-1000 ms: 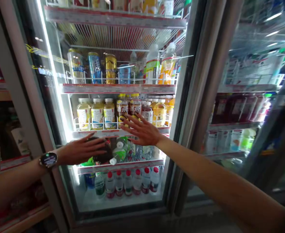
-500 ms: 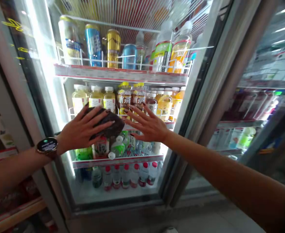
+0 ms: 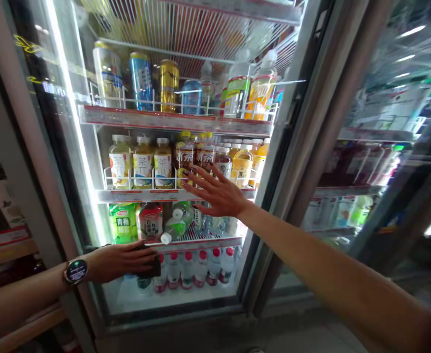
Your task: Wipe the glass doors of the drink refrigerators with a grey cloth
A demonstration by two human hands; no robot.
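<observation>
A glass cooler door (image 3: 175, 314) fills the middle of the head view. My left hand (image 3: 118, 262), with a round watch (image 3: 76, 271) on its wrist, presses a dark cloth (image 3: 153, 268) to the lower left of the glass. The fingers lie over the cloth and hide part of it. Higher up, my right hand (image 3: 217, 192) rests flat on the pane, fingers spread, holding nothing. Behind it, through the glass, are brown tea bottles (image 3: 184, 152) with yellow caps.
Drink cans (image 3: 141, 81) and bottles fill the wire shelves (image 3: 171, 117) inside. Red-capped water bottles (image 3: 188, 269) line the bottom. A metal door frame (image 3: 307, 147) rises on the right, beside another cooler door (image 3: 377, 147). Wooden-edged shelves (image 3: 8, 252) stand at the left.
My left hand has slid down and slightly left across the glass with the cloth, from the middle to near the bottom shelf. My right hand stays on the pane in about the same place.
</observation>
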